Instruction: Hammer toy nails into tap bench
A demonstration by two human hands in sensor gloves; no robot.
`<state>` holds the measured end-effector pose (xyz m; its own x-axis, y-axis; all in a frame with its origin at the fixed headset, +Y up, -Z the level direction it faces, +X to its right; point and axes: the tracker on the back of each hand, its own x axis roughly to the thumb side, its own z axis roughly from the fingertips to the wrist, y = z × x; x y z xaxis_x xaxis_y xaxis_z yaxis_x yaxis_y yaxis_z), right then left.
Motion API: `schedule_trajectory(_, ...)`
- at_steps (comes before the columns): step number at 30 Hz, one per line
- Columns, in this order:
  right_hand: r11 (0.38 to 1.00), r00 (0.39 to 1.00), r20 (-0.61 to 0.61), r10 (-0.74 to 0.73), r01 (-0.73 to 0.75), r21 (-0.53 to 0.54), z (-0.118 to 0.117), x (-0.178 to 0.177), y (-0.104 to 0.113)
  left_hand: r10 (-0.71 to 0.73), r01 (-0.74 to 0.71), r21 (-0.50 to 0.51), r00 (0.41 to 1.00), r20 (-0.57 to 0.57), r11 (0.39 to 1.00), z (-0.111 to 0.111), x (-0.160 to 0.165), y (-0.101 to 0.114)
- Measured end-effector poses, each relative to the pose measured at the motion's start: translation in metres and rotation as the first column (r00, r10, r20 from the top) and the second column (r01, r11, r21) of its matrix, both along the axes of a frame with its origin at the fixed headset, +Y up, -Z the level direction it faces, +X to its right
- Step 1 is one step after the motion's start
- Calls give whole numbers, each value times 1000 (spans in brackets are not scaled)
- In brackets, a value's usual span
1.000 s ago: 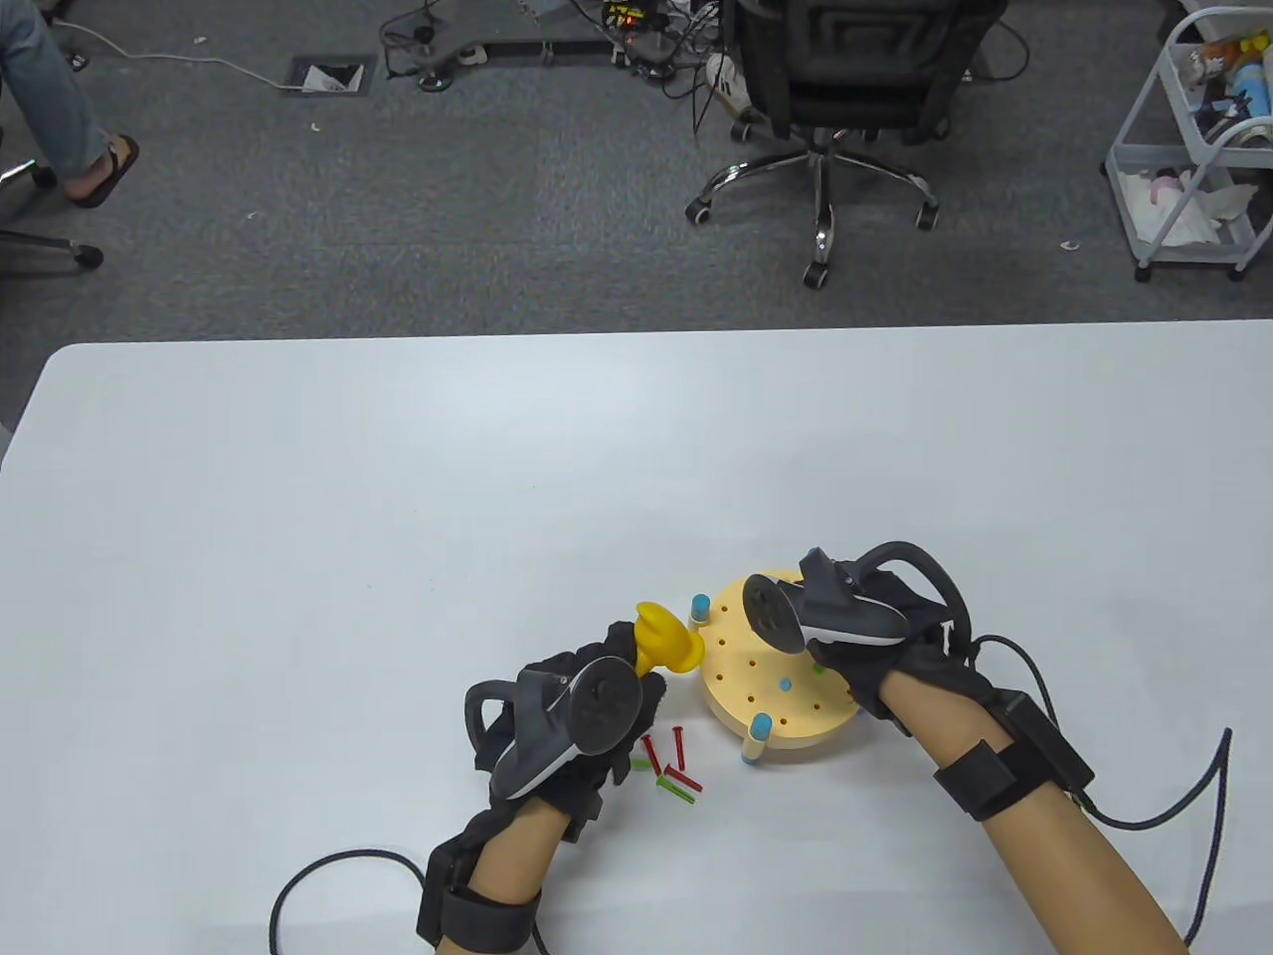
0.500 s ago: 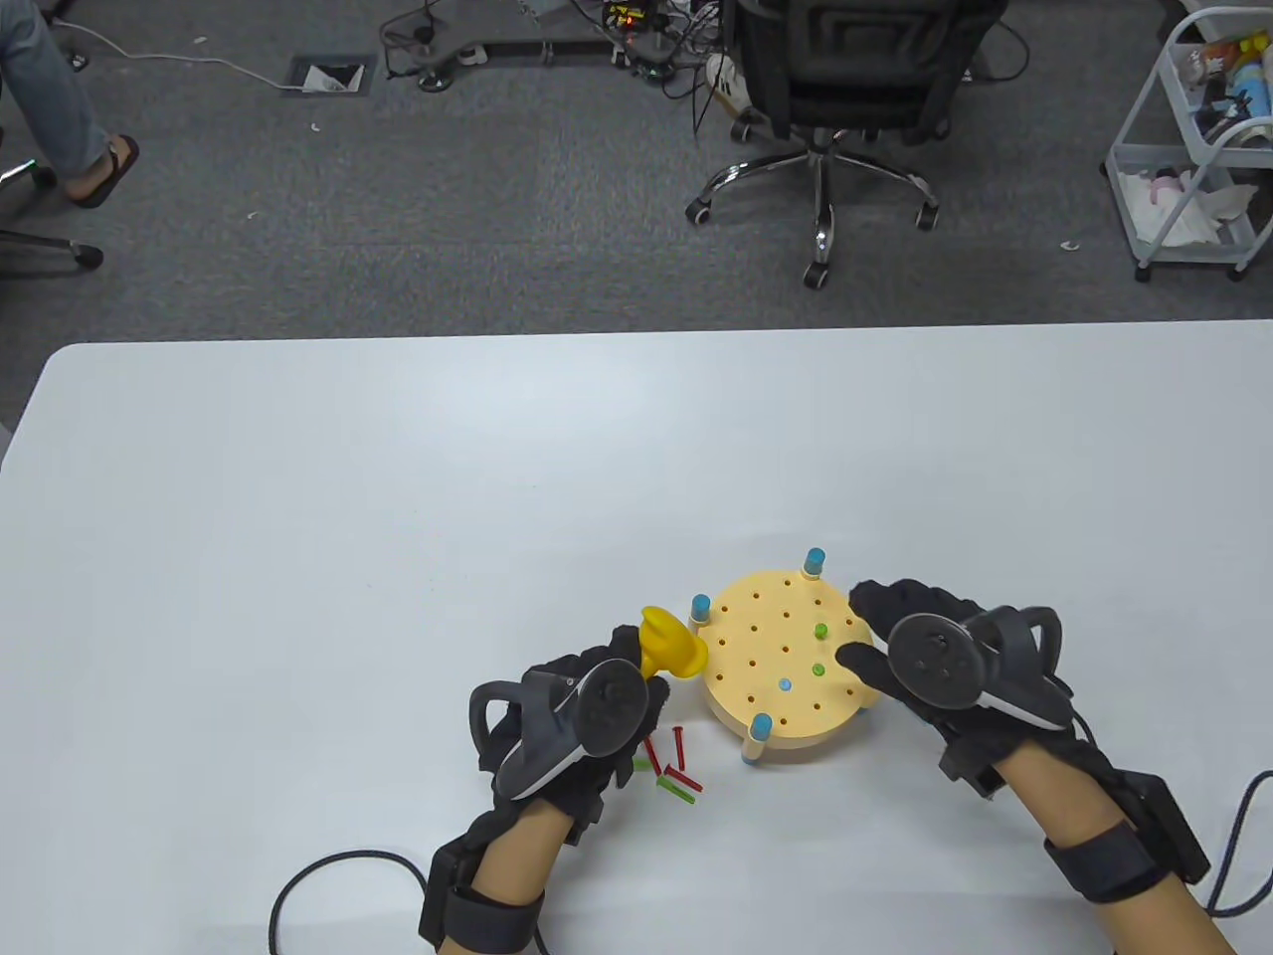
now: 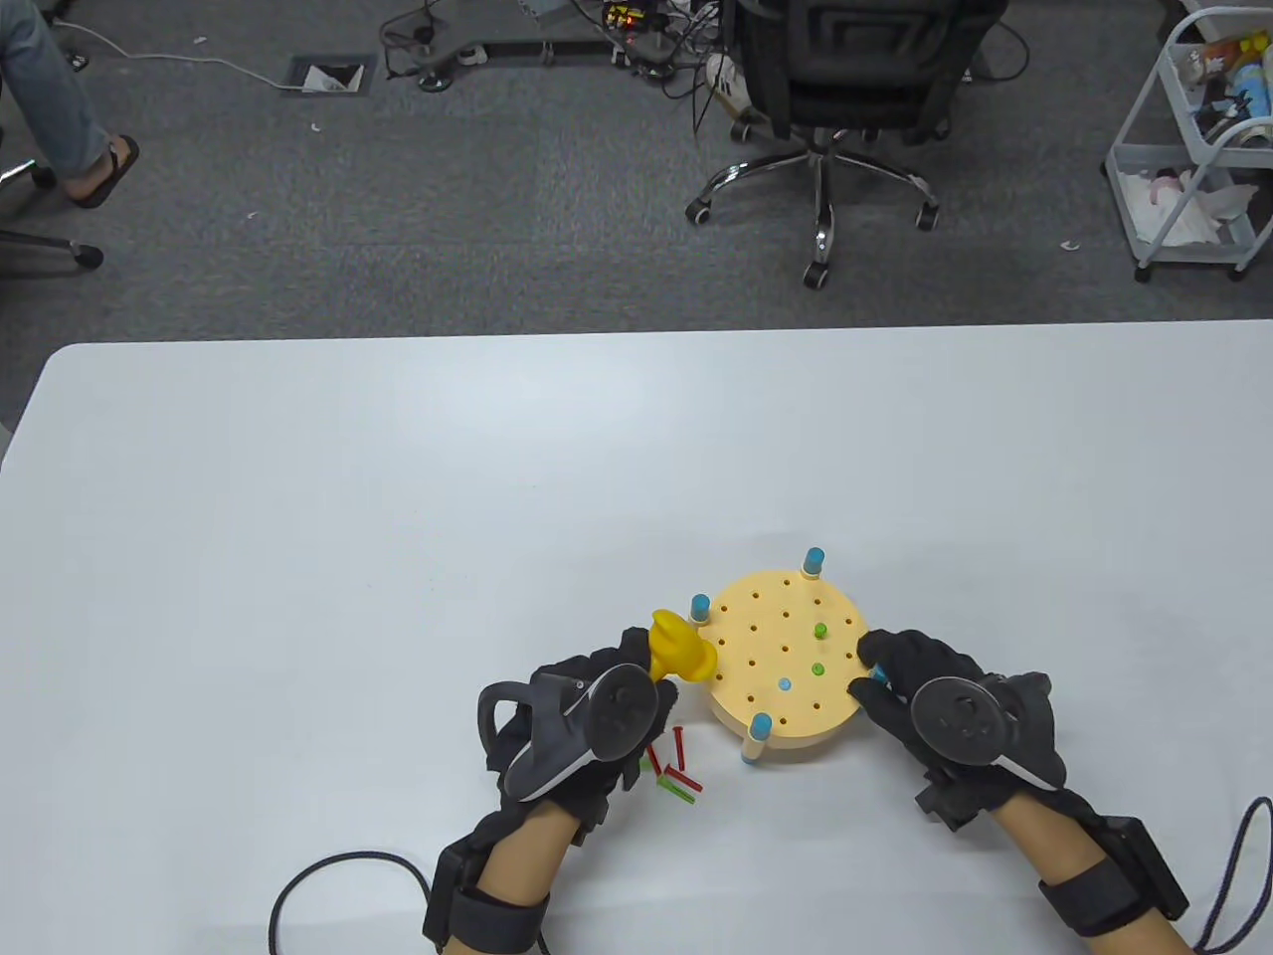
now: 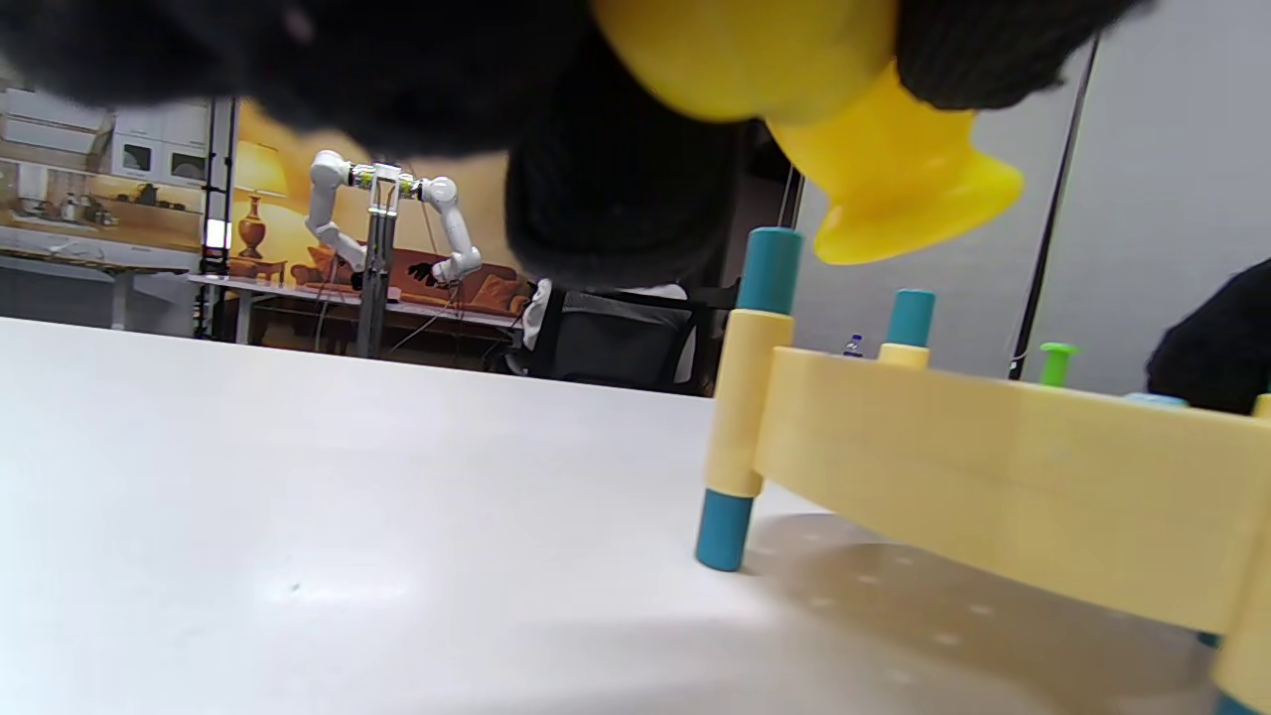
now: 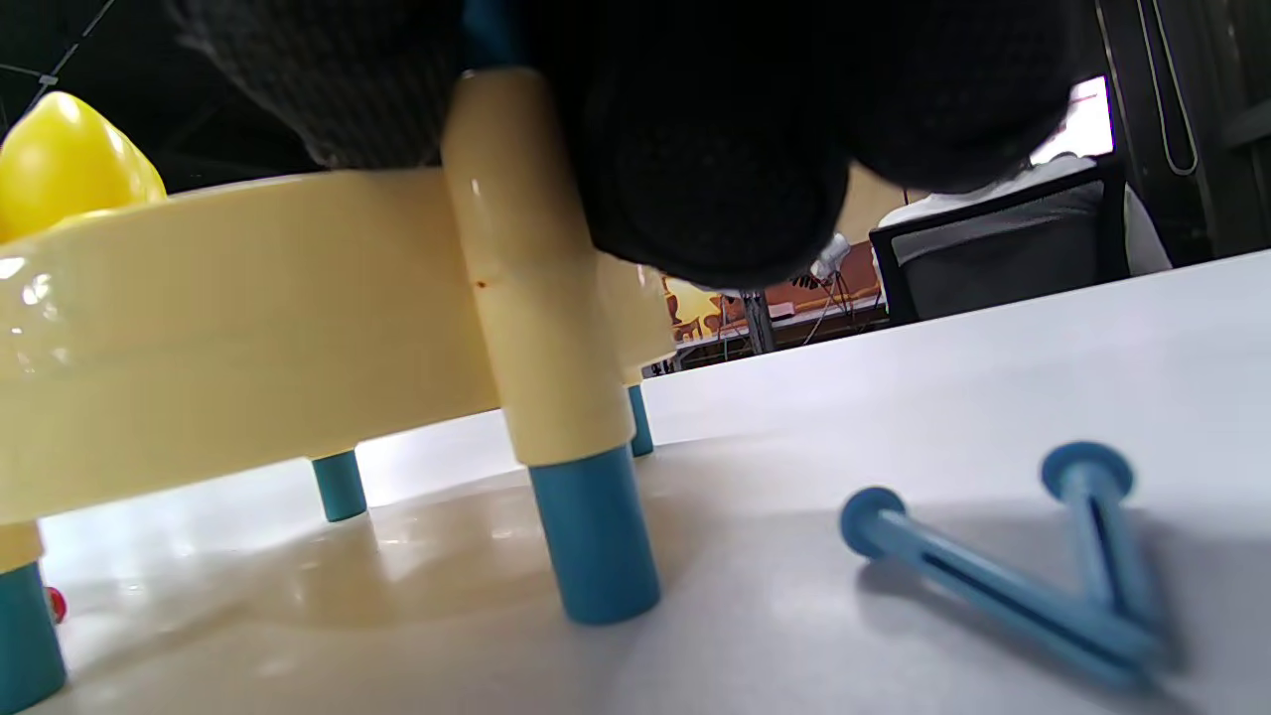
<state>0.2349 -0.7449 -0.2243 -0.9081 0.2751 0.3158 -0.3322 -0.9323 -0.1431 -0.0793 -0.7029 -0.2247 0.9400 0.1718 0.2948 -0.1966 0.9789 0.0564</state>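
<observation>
Tap bench point(image 3: 786, 662) low and right of centre in the table view. Left hand point(image 3: 587, 721) curled round yellow hammer point(image 3: 679, 652), head at bench's left edge. Right hand point(image 3: 945, 701) fingers wrapped over right-side bench leg point(image 5: 541, 298). Two blue nails point(image 5: 1003, 576) lower right, right wrist view.

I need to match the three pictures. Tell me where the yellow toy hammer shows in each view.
Table view: yellow toy hammer in the left hand, at the tap bench's left edge.
Left wrist view: hammer at top centre, head above the bench.
Right wrist view: only a yellow bit at upper left, behind the bench.
Shared landmark: the bench's blue-tipped legs.
</observation>
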Motion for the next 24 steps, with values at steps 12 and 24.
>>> schedule_trajectory(12, 1000, 1000, -3, 0, 0, 18, 1, -2, -1, -368, 365, 44, 923, 114, 930, -31, 109, 40)
schedule_trajectory(24, 1000, 1000, -3, 6, -6, 20, 1, -2, -3, -449, 433, 164, 891, 75, 886, -39, 133, 28)
